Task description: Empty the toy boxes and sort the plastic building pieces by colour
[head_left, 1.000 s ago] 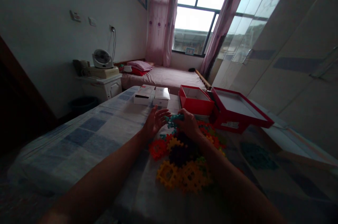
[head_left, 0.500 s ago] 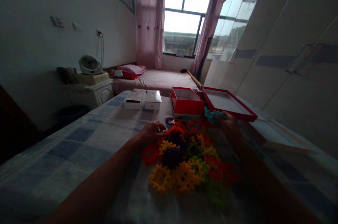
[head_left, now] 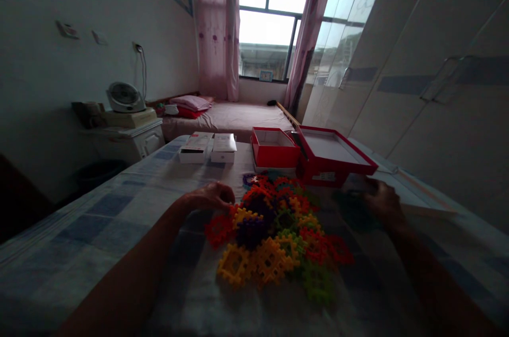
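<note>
The left forearm [head_left: 135, 260] is bare as far down as the view reaches, broad near the lower edge and narrowing smoothly to a slimmer wrist. The right forearm [head_left: 427, 265] is bare too, with a similar taper, its lower part sunk in deep shadow. The left hand [head_left: 212, 197], also bare, has rounded knuckles. The bare right hand [head_left: 384, 201] looks softer in outline, its fingers dim and too blurred for detail.

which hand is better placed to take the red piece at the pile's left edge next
Left, most likely: the left hand is close to the red piece, while the right hand is across the pile, by the teal pieces.
</note>
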Demonstrator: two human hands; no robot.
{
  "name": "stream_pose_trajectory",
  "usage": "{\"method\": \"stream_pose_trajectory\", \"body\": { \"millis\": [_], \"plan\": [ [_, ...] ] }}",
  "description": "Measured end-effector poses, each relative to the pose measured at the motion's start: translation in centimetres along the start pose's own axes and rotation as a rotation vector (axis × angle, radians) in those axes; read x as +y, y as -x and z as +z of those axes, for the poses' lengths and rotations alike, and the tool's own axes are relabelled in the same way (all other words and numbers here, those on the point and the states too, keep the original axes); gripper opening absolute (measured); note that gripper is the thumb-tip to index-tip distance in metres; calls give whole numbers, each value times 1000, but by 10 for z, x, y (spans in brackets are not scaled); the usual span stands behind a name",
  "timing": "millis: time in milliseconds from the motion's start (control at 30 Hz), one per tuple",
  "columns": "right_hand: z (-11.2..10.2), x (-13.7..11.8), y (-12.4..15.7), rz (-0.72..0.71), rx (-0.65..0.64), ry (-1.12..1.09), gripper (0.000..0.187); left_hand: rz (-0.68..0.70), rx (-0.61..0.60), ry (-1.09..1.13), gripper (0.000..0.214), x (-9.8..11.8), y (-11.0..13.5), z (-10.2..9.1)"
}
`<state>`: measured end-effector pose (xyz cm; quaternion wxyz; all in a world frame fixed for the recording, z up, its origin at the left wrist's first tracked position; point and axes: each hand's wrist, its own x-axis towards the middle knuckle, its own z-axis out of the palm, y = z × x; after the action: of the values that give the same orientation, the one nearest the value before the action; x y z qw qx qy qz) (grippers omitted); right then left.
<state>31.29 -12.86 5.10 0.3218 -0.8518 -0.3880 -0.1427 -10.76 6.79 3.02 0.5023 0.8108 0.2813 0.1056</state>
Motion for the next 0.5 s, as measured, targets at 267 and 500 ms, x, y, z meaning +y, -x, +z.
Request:
{"method": "stream_pose_trajectory", "body": {
  "millis": [267,500],
  "plan": [
    [14,-96,34,-257,-256,-203,34,-18,24,-147,20,9,3,7],
    [44,-154,65,-346,-398,-136,25,-2,116,-12,22,15,4,3]
  ]
}}
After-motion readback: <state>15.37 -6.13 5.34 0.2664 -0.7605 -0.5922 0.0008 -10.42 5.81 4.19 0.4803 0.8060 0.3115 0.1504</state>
